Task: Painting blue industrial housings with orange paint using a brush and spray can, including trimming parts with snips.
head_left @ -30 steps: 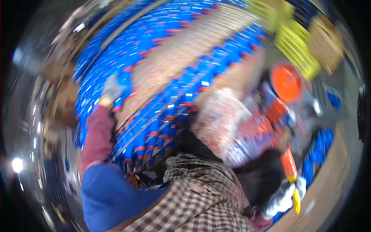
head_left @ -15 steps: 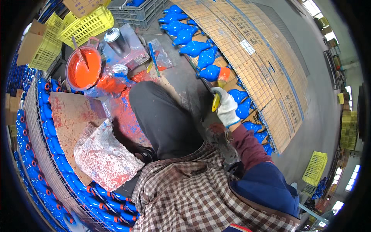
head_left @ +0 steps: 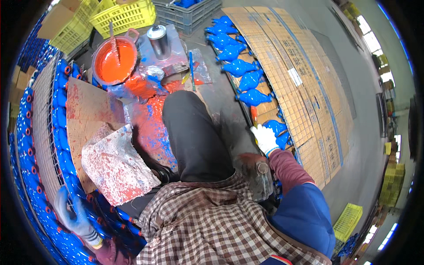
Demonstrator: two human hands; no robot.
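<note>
My right hand [head_left: 266,140], in a white knit glove, grips a paintbrush [head_left: 254,115] with orange-red bristles and a yellow handle. The bristles are just below a glossy blue casting-like part [head_left: 255,97] in a row beside a wire rack; whether they touch it I cannot tell. My left hand [head_left: 75,214], in a blue-stained grey glove, reaches in at the lower left with thumb and fingers apart. It hovers over or touches the rows of blue parts with red ends [head_left: 33,157]; contact is unclear. A pot [head_left: 96,70] of orange-red paint [head_left: 117,66] with a stirring stick stands ahead.
A metal can [head_left: 159,44] stands on a paint-smeared block. A blue stick-like tool [head_left: 192,70] lies beside it. Yellow crates [head_left: 126,20] and a grey crate [head_left: 190,20] stand behind. Cardboard under wire mesh [head_left: 304,88] spreads at the right. A paint-spotted cloth [head_left: 119,165] covers my left leg.
The view has shifted, so the scene sits further right. My left hand has come up into view at the lower left. The brush has come away from the blue part toward me.
</note>
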